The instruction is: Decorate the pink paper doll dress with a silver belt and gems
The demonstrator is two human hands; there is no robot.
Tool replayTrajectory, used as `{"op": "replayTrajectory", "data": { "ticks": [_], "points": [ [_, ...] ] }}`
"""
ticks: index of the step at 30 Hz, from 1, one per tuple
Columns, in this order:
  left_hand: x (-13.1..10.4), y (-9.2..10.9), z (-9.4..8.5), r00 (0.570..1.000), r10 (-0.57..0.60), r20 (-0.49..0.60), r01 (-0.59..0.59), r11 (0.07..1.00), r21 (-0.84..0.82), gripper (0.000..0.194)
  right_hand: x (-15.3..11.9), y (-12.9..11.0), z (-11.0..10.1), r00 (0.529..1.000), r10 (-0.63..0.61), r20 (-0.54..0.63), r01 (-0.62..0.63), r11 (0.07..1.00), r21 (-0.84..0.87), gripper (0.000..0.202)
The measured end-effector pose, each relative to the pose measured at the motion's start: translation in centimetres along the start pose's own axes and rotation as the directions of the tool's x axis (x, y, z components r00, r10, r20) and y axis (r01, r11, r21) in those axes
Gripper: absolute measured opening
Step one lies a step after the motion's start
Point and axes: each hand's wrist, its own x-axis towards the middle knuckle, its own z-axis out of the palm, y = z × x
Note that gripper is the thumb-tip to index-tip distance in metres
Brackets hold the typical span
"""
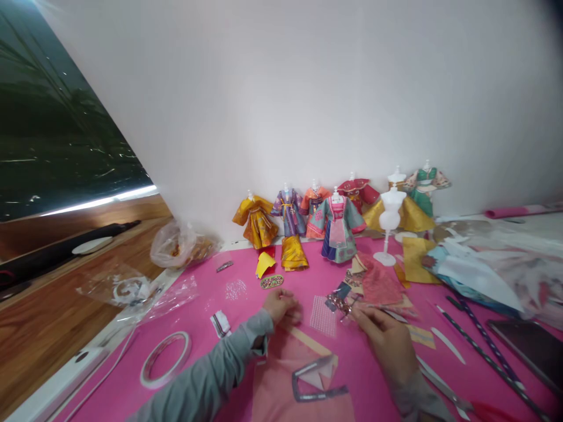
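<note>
1. on the pink mat (246,305), the left hand (281,306) is curling shut and pressing down on a pink paper sheet (290,363), likely so it is not sliding.
2. the right hand (387,340) is pinching a small shiny piece (338,303) with narrow fingers, just beside a sheet of tiny dots (323,316).
3. a grey folded shape (314,380) is lying on the pink paper, close to both hands.
4. a tape ring (165,358) is lying flat near the left sleeve, easy to reach.
5. little paper dresses (338,225) are standing in a row by the wall, and one white stand (389,225) is wearing nothing.
6. a clear bag (176,243) is sitting at the mat's corner, holding orange bits i cannot make out.
</note>
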Motion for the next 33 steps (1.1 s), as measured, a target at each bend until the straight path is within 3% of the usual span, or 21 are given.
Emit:
{"op": "replayTrajectory", "data": {
  "ticks": [3,9,14,17,21,25,28,33],
  "points": [
    [-0.6,0.1,-0.1,0.999,-0.036,0.004,0.035,0.983,0.18,0.026,0.0,0.2,0.1,1.0,0.015,0.017,-0.015,1.0,0.014,0.035],
    [-1.0,1.0,-1.3,1.0,0.012,-0.028,0.002,0.883,0.469,0.022,0.0,0.6,0.3,0.998,0.029,0.048,-0.03,1.0,0.005,0.034],
    [-1.0,1.1,-0.6,1.0,0.015,0.007,-0.017,0.833,0.553,0.022,0.0,0.6,0.4,0.997,0.023,0.078,-0.021,0.999,-0.027,0.032],
    [-1.5,1.4,-0.3,0.995,0.1,0.004,-0.085,0.825,0.559,0.02,0.0,0.4,0.5,0.995,0.022,0.094,-0.017,0.999,-0.052,0.031],
    [-3.4,2.2,-0.3,0.949,0.316,0.001,-0.277,0.828,0.488,0.021,-0.2,0.5,0.8,0.987,0.025,0.156,-0.016,0.998,-0.055,0.031],
    [-5.9,2.4,1.0,0.903,0.4,0.157,-0.428,0.866,0.256,0.041,-0.6,0.8,1.3,0.971,0.039,0.234,-0.034,0.999,-0.029,0.031],
    [-7.0,2.1,2.2,0.885,0.392,0.25,-0.421,0.904,0.073,0.061,-0.8,1.0,1.7,0.964,0.042,0.261,-0.041,0.999,-0.011,0.029],
    [-6.8,1.3,3.0,0.895,0.369,0.251,-0.367,0.928,-0.058,0.056,-1.0,1.2,2.3,0.961,0.041,0.275,-0.046,0.999,0.011,0.027]
  ]
}}
